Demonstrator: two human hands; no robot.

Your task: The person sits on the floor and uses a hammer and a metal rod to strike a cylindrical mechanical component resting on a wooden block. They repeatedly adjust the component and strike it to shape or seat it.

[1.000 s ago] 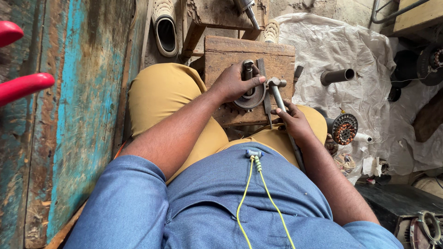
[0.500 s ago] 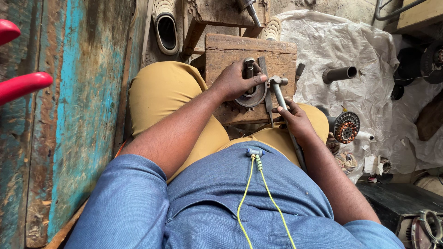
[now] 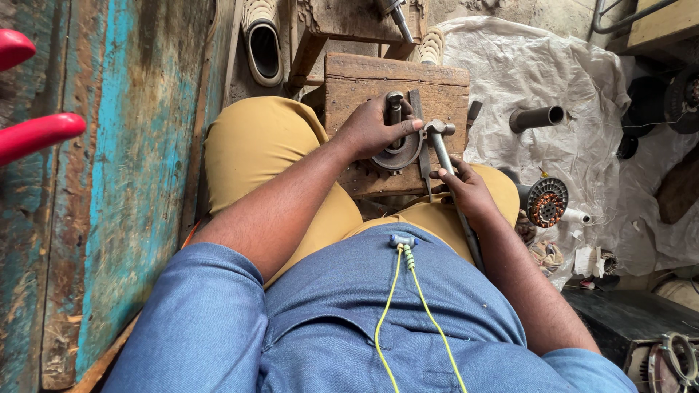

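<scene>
Seated person works a metal part on a wooden block, hammer in the other hand.

Nearest, a yellow cord hangs down the blue shirt. Little has changed since half a second ago: both hands sit where they were, the hammer head barely shifted. The right hand is closed round the handle of the hammer, whose head lies beside the left thumb. The left hand curls over a round metal part with a short shaft, fingers pressing it onto the wooden block over the person's knees. Farther off on the white sheet lie a motor rotor and a dark pipe; a shoe rests beyond the block.
</scene>
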